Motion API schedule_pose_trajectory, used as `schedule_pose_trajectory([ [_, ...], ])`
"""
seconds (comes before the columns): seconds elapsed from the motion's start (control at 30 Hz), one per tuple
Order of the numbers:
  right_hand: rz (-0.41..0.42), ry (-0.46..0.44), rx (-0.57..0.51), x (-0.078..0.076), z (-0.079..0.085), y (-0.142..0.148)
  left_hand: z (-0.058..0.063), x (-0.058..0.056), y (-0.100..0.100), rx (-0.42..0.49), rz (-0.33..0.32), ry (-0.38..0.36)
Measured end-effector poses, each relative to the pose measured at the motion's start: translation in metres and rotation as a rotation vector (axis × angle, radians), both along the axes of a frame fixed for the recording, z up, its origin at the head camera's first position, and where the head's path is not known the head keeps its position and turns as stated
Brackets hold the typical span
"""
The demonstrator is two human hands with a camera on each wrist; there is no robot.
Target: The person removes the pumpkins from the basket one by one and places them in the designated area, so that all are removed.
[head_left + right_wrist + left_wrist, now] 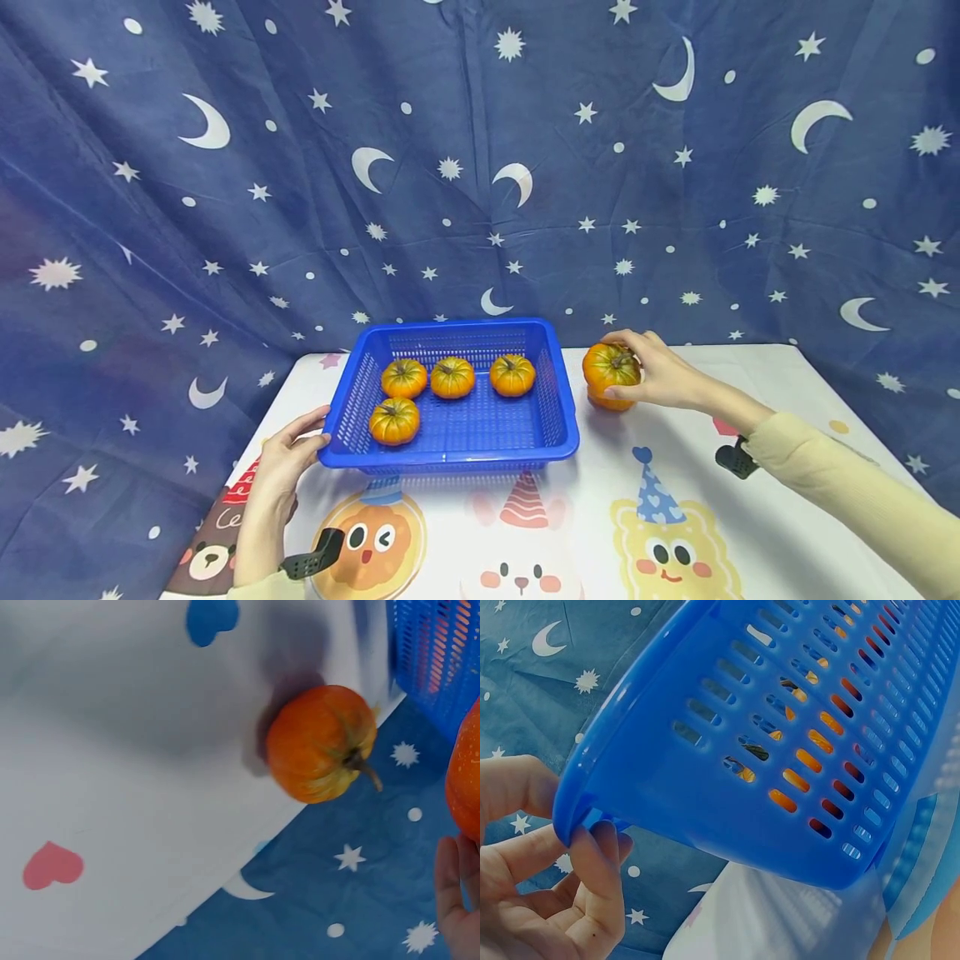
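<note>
With fingers and thumb on the left rim, my left hand (283,458) grips a blue plastic basket (450,457); the left wrist view shows the fingers (600,877) pinching the rim close up. Inside the basket lie several small orange pumpkins (452,378), most along the back. To the right of the basket, my right hand (660,372) holds another orange pumpkin (606,367) between thumb and fingers. Below it a second pumpkin (322,742) sits on the table, mostly covered by the held one in the head view.
A white tablecloth (675,450) printed with cartoon faces covers the table. Behind it hangs a dark blue curtain (465,208) with white moons and stars. Black wrist mounts (737,458) show at both sleeves.
</note>
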State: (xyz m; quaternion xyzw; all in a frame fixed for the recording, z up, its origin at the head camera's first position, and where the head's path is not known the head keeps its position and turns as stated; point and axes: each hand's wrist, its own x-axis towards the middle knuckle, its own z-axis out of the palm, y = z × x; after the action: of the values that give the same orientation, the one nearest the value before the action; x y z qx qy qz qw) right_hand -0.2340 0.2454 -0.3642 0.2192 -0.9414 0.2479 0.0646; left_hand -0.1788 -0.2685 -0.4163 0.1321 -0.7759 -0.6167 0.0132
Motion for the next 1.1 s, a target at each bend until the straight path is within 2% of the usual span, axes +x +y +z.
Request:
schedule_pose_trajectory([
  [0.27,-0.064,-0.013,0.006,0.002,-0.009,0.016,-0.001,0.005,-0.005,0.009,0.003,-0.007],
  [0.57,-0.137,-0.013,0.019,0.005,-0.021,0.04,0.001,0.002,-0.002,0.026,-0.001,-0.005],
  [1.1,-0.243,-0.041,0.012,0.0,-0.048,0.065,0.001,0.0,0.0,0.02,-0.007,-0.002],
])
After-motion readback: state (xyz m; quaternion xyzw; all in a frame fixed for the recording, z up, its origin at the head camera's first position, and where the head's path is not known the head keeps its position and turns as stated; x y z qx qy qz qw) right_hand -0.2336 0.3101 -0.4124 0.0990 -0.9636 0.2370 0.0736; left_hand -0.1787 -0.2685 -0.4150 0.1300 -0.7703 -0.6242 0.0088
